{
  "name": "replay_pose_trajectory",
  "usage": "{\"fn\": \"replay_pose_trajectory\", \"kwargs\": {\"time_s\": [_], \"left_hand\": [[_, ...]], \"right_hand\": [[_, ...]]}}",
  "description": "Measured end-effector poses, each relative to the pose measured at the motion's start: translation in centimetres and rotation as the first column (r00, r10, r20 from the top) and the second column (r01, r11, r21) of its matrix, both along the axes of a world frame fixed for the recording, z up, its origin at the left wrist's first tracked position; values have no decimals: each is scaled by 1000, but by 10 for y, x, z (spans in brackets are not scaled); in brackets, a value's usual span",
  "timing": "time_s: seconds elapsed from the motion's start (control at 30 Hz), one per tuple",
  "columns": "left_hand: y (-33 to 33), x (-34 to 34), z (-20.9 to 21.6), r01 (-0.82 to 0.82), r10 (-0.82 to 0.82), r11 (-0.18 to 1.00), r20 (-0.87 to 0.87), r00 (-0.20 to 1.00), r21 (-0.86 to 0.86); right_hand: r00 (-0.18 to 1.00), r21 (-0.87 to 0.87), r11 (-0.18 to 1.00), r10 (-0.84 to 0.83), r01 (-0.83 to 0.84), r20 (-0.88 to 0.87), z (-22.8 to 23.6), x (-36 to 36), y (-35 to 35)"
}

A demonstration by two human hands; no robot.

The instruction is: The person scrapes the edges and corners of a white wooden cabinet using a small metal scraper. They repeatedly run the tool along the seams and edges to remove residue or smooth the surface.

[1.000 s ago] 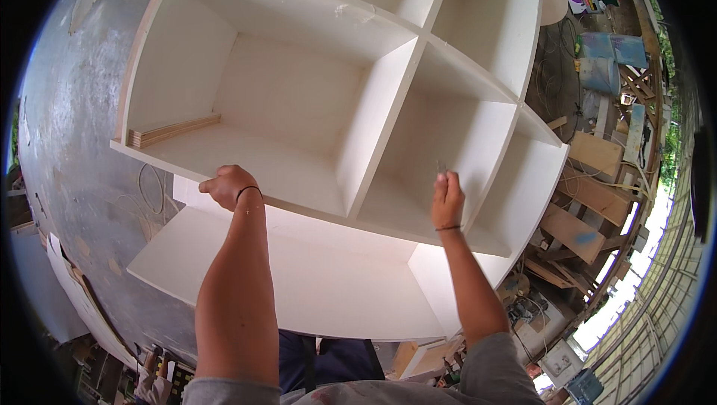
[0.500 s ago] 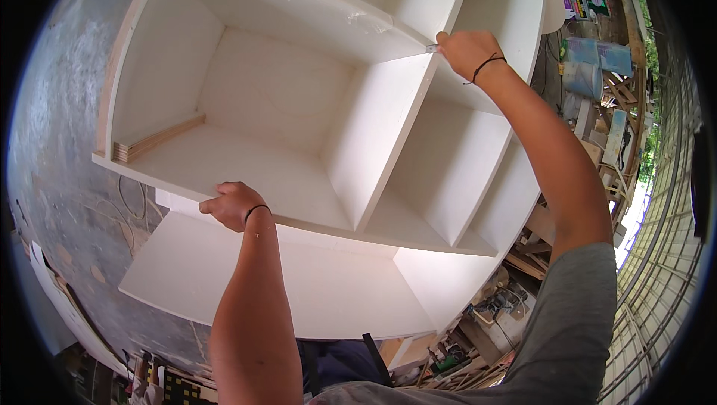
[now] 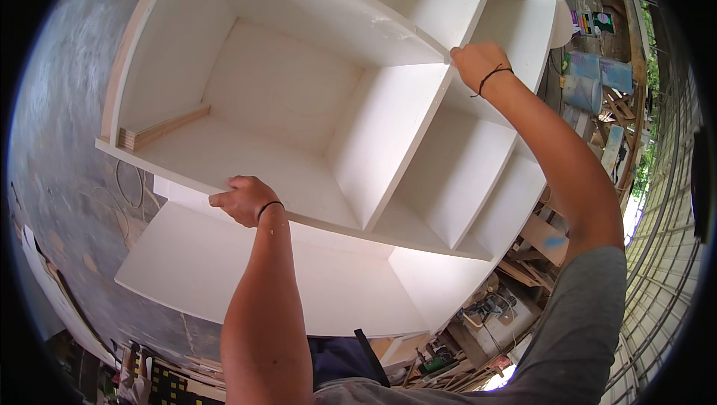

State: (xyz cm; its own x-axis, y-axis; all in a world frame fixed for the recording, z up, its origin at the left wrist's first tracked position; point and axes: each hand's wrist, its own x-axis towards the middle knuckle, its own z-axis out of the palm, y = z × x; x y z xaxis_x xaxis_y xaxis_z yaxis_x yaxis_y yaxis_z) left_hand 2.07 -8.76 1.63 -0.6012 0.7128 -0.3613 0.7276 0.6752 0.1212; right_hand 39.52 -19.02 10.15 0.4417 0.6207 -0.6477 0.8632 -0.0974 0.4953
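A large white cabinet (image 3: 291, 84) with open compartments fills the middle. My left hand (image 3: 250, 200) grips the front edge of its lower board, thumb and fingers wrapped around it. Up at the right, my right hand (image 3: 479, 65) is closed at the corner where an upright divider (image 3: 407, 144) meets a shelf edge. Its fingertips pinch a small flat grey piece against that corner; most of it is hidden by the fingers. Inside the big left compartment, a wooden strip (image 3: 168, 125) lies along the side.
Below the compartments a wide white panel (image 3: 254, 274) juts toward me. A grey plastered wall (image 3: 67, 114) stands at left. On the right are a bucket (image 3: 582, 94), wood offcuts (image 3: 541, 237) and a wire-mesh grille (image 3: 665, 278). A cable (image 3: 131, 188) hangs by the wall.
The view has shifted slightly, so the cabinet and both hands sit a little further right. My right hand still pinches the grey piece at the corner, now more covered. My left hand keeps its grip.
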Motion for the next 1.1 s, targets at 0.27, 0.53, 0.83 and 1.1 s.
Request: {"fn": "replay_pose_trajectory", "kwargs": {"time_s": [0.27, 0.53, 0.83, 1.1], "left_hand": [[5, 4, -4, -8, 10, 999, 28, 1000, -44], [3, 4, -4, 14, -13, 1000, 32, 999, -27], [5, 2, -4, -8, 11, 999, 79, 997, -35], [4, 0, -7, 10, -11, 1000, 43, 999, 15]], "right_hand": [[843, 384, 798, -267, 465, -466, 17, 19, -12], [212, 194, 88, -500, 977, -840, 19, 18, -49], [514, 352, 382, -521, 854, -681, 9, 12, -74], [880, 666, 636, -43, 390, -473, 9, 16, -55]]}}
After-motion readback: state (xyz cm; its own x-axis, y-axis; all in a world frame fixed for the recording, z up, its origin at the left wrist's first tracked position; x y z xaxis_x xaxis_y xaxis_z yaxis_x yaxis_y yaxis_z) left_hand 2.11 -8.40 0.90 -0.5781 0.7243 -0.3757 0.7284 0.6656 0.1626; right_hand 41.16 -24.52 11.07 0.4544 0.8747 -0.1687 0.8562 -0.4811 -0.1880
